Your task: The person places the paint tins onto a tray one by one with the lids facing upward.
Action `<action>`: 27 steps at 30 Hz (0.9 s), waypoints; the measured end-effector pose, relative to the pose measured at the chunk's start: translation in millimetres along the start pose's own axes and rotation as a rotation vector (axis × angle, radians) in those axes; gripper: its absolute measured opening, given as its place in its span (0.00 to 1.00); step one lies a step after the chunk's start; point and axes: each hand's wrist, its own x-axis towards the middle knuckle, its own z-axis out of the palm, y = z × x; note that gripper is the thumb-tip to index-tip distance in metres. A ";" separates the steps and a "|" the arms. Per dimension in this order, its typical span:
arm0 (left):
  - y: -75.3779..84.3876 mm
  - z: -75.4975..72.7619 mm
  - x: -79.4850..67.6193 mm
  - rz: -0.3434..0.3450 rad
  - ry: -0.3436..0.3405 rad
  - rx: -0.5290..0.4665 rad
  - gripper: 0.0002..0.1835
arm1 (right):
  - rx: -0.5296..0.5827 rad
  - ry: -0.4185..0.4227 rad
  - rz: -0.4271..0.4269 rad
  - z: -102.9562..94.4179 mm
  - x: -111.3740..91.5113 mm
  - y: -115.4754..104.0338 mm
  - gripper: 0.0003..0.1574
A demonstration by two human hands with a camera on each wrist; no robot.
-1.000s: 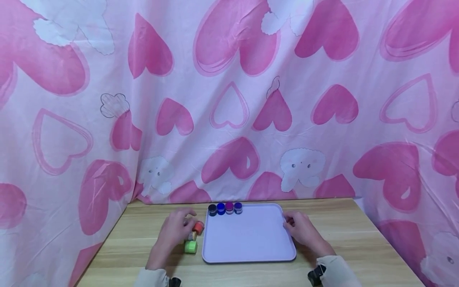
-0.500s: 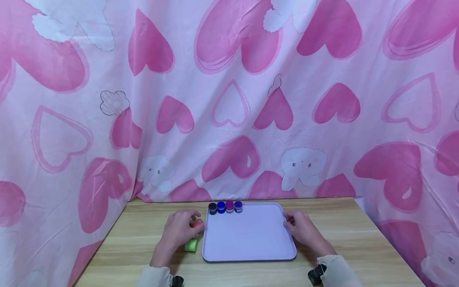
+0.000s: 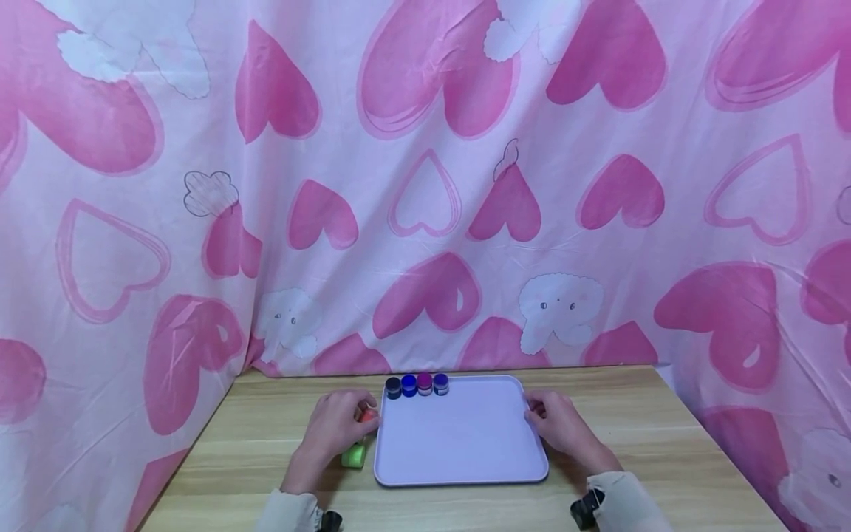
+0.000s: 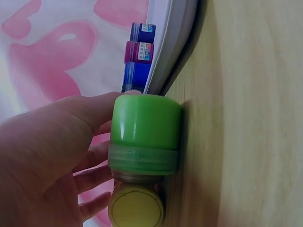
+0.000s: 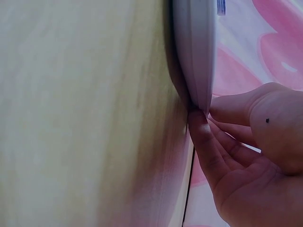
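Note:
My left hand (image 3: 334,425) is beside the tray's left edge, thumb and index finger curled round a small red-orange paint jar (image 3: 368,416), mostly hidden by the hand. In the left wrist view a green jar (image 4: 147,123) lies on its side in front of the thumb, and a yellow-lidded jar (image 4: 136,208) is next to it by the fingers. On the right, my right hand (image 3: 561,425) pinches the rim of the pale lilac tray (image 3: 465,443), thumb on the rim and a finger under it, as the right wrist view shows.
Along the tray's far left edge stand a black jar (image 3: 393,389), a blue jar (image 3: 408,386), a magenta jar (image 3: 424,385) and a purple jar (image 3: 441,385) in a row. A pink heart-patterned curtain (image 3: 425,295) hangs behind the wooden table (image 3: 465,510).
Over the last second my left hand has shifted slightly right, and its thumb and index finger have come round the red-orange jar. The right hand and the tray stay in place.

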 end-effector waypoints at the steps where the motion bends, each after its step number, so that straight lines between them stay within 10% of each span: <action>1: -0.1 -0.5 0.1 -0.002 0.000 -0.002 0.11 | -0.001 -0.001 -0.004 -0.2 0.2 -0.1 0.26; 27: 14.8 -2.7 2.9 0.005 0.076 -0.310 0.17 | 0.003 -0.004 0.000 -0.5 -1.0 -2.8 0.25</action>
